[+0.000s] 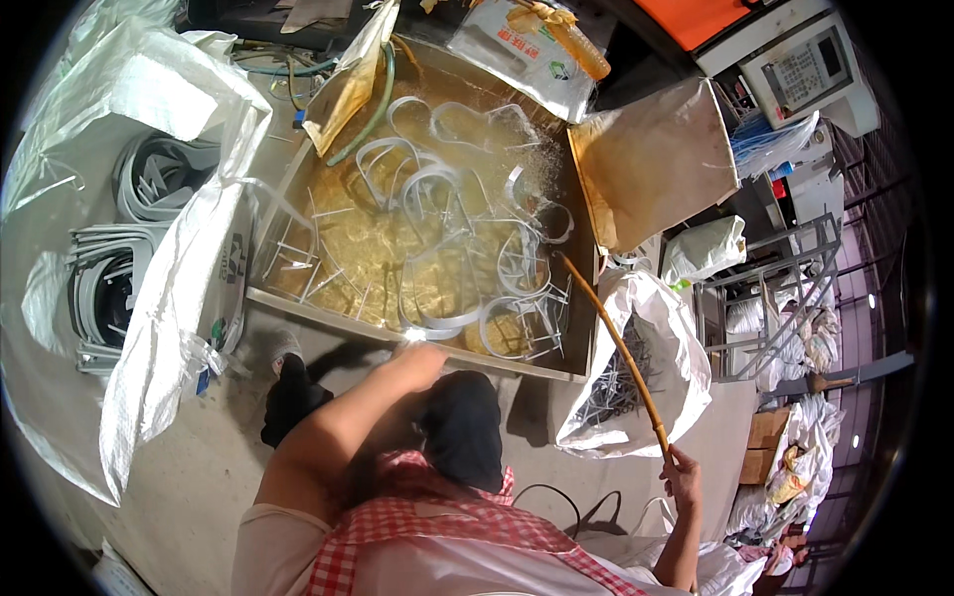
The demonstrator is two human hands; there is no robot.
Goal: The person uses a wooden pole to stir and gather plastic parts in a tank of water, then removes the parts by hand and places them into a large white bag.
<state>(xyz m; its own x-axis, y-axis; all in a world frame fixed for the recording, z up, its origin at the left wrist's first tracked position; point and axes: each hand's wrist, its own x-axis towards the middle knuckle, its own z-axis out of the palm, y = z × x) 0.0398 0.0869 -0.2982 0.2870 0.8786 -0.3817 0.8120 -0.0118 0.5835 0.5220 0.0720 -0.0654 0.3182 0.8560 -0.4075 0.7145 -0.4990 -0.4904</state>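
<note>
In front of me stands a wide, shallow tank [368, 333] of yellowish water. Looped pale plastic strips [432, 184] float in it, with thin white sticks [323, 283] toward its left and right sides. My right hand [684, 479], out to the right, is closed round the lower end of a bamboo stick [626, 353]. The stick slants up and left, its tip by the tank's right edge. My left hand [417, 366] is at the front rim, fingers curled in near a bright glint; what they grip is hidden.
At the left, a big white woven sack [179, 328] holds bundled grey strips [114, 288]. Right of the tank, another white sack [686, 368] contains thin grey scraps [621, 382]. A brownish board [656, 164] rises from the tank's right side. A machine with a keypad [800, 74] stands beyond.
</note>
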